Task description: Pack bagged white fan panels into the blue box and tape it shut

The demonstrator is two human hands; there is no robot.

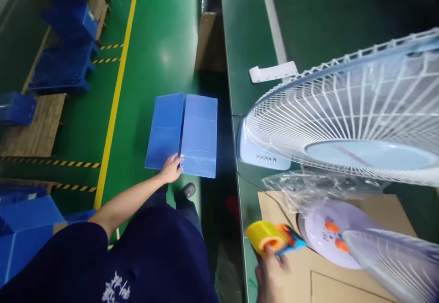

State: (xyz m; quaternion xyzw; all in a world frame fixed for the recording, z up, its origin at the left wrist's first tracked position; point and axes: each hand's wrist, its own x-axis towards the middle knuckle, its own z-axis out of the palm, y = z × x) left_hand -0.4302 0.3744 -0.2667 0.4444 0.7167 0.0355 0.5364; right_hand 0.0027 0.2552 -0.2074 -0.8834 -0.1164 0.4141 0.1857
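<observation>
A blue box (199,134) with two top flaps meeting at a narrow gap stands beside the green table. My left hand (172,168) is at its near edge by the gap, fingers bent around something small and shiny that I cannot make out. Over the table's near edge, my right hand (272,266) grips a tape dispenser (265,236) with a yellow roll and an orange and blue body. Right of it lies a lilac round fan base (329,232) with orange spots, on cardboard.
A large fan (343,115) with a white wire guard fills the right side, its light-blue base (264,152) on the green table (250,88). Clear plastic film (291,186) lies nearby. Blue crates and a wooden pallet (34,122) stand at the left beyond a yellow floor line.
</observation>
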